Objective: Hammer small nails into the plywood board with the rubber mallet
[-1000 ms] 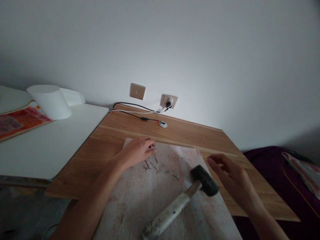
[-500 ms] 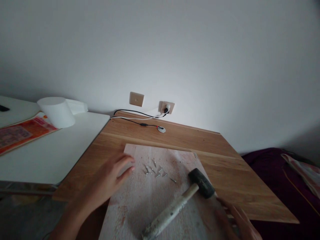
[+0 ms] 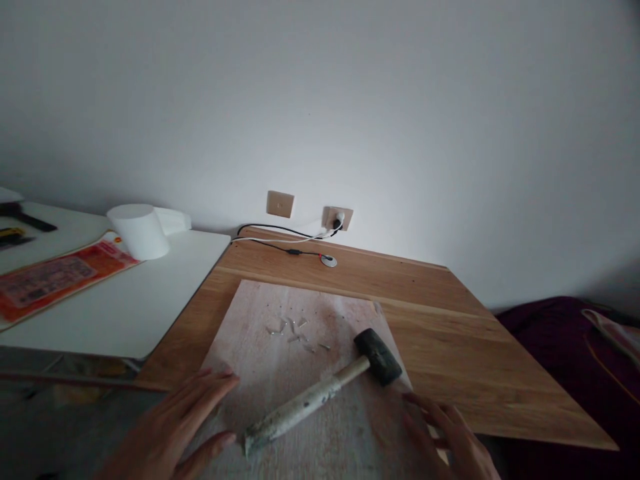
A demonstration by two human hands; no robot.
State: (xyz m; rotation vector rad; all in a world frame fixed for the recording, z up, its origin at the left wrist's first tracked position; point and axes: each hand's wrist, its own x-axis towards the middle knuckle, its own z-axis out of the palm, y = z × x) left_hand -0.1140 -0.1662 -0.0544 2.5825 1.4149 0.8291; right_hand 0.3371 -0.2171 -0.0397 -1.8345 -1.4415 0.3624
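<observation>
Pale, stained wood: one board (image 3: 260, 373), its far part laid over a brown wooden worktop (image 3: 450, 333); near edge cut off by the frame. Small metal nails (image 3: 299, 338), loose, scattered on the board's far half; too small to be counted surely. One mallet (image 3: 320, 393), black head, worn whitish handle, laid slantwise on the board nearer than the nails, held by neither hand. Left hand (image 3: 175, 427): placed at the board's left edge, fingers spread from the thumb, nothing seen grasped. Right hand (image 3: 450, 433): placed at the board's right edge near the mallet head, blurred; whether the edge is gripped cannot be told. White worktop (image 3: 150, 293), at left: a white cylinder (image 3: 145, 233) is stood beside an orange-red packet (image 3: 65, 277), print illegible, contents indistinguishable, left end cropped. A black-handled item (image 3: 35, 220) is likewise cropped. Purple fabric (image 3: 540, 360) is cut off at right.
</observation>
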